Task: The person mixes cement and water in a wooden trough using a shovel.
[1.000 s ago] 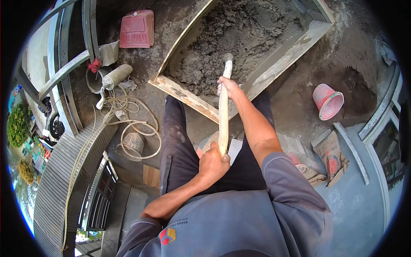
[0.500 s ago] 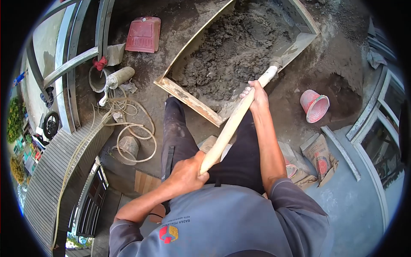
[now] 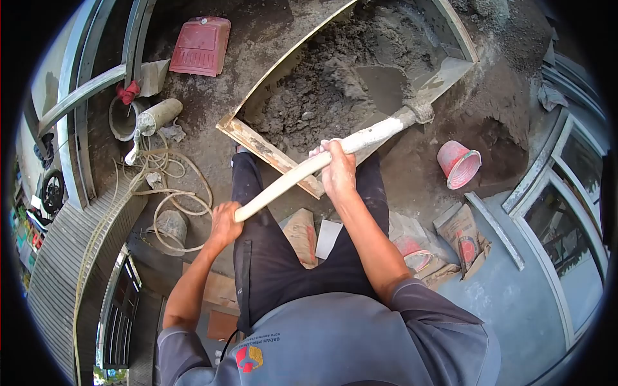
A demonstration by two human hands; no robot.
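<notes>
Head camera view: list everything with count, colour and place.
Trough: 1, pale-rimmed, top centre
Mix: 1 mass, grey, inside trough
Long-handled tool: 1, pale, over trough's near corner
Containers: 2, pinkish, right
Panel: 1, red, upper left
Hose: 1 tangle, beige, left
Cylinder: 1, grey, left
Paper bags: at least 2, brown, right and centre
Straight bar: 1, grey, right
Corrugated sheet: 1, grey, lower left
Left hand: 1, bare, on tool's end
Right hand: 1, bare, mid-tool

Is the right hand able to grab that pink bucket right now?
Probably not: the right hand is busy gripping the wooden handle, and the pink bucket is off to the right, seemingly too far without stepping over.
</notes>
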